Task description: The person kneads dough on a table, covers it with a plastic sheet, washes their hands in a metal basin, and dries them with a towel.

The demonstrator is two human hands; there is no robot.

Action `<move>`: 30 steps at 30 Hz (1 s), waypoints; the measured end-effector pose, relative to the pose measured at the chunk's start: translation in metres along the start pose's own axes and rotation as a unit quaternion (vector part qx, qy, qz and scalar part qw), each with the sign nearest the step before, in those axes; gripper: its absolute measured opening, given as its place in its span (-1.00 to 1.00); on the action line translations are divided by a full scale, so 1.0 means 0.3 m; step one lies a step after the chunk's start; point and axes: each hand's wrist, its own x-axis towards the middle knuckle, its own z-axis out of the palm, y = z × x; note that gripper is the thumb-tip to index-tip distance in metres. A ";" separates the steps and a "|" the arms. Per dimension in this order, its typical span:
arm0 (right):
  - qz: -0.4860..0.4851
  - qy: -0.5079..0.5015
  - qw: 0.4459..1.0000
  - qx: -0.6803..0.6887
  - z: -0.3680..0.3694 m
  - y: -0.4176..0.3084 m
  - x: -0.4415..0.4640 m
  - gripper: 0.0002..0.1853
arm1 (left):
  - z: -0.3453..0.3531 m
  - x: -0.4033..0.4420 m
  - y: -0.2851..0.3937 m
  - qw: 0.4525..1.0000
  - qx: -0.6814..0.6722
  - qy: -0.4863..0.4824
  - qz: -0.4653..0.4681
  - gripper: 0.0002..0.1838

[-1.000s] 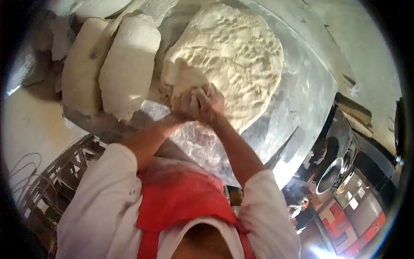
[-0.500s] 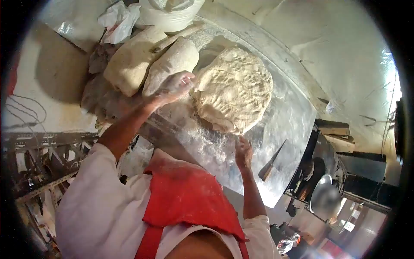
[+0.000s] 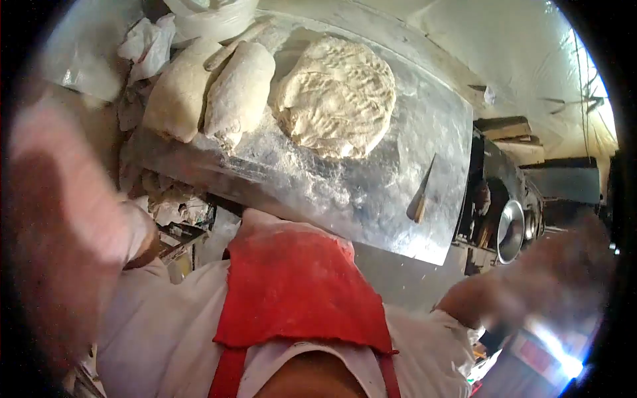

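My left hand point(image 3: 60, 199) is raised close to the camera at the left edge, large and smeared; its fingers cannot be made out. On the opposite side, my right hand point(image 3: 567, 268) is also lifted near the camera and blurred, its fingers unclear. Neither touches the dough. A broad, flattened round of dough point(image 3: 338, 96) with a dimpled top lies on the floury metal worktop point(image 3: 371, 199). To its left rest two long, thick dough pieces, one outer point(image 3: 178, 96) and one inner point(image 3: 239, 89). A knife point(image 3: 421, 205) with a wooden handle lies at the right.
A white sack point(image 3: 212, 20) and a crumpled plastic bag point(image 3: 147, 46) stand behind the long dough pieces. Beyond the worktop's right edge are a metal bowl point(image 3: 510, 232) and stacked wooden boards point(image 3: 504, 127). A red apron point(image 3: 302, 285) covers my front.
Both hands have left the round dough and come up toward the camera, out to either side. The view has shifted, so the worktop and dough sit higher and slightly left.
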 end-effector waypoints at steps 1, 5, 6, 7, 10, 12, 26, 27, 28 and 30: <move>-0.082 -0.001 0.996 0.043 -0.055 -0.047 0.049 -0.62 | 0.008 0.008 0.027 1.000 -0.006 -0.016 0.013 -0.72; -0.259 -0.057 0.957 0.115 -0.121 -0.170 0.098 -0.63 | 0.040 0.012 0.098 0.997 -0.022 -0.052 0.043 -0.72; -0.277 -0.063 0.952 0.117 -0.129 -0.186 0.096 -0.63 | 0.046 0.012 0.111 0.997 -0.027 -0.056 0.049 -0.72; -0.289 -0.067 0.948 0.117 -0.133 -0.201 0.093 -0.63 | 0.055 0.009 0.119 0.996 -0.030 -0.059 0.053 -0.72; -0.313 -0.071 0.941 0.110 -0.160 -0.230 0.079 -0.64 | 0.077 0.008 0.140 0.994 -0.044 -0.069 0.066 -0.72; -0.318 -0.071 0.940 0.100 -0.177 -0.248 0.067 -0.64 | 0.087 0.005 0.151 0.993 -0.054 -0.076 0.077 -0.72; -0.289 -0.068 0.955 -0.001 -0.277 -0.273 0.011 -0.66 | 0.119 -0.007 0.106 0.988 -0.083 -0.099 0.087 -0.72; -0.280 -0.055 0.958 -0.021 -0.288 -0.266 -0.003 -0.67 | 0.114 0.004 0.090 0.987 -0.082 -0.099 0.100 -0.72; -0.270 -0.042 0.961 -0.039 -0.300 -0.257 -0.007 -0.67 | 0.114 0.014 0.072 0.986 -0.082 -0.100 0.104 -0.72; -0.225 -0.022 0.972 -0.067 -0.306 -0.231 -0.028 -0.67 | 0.116 0.032 0.042 0.987 -0.083 -0.099 0.098 -0.72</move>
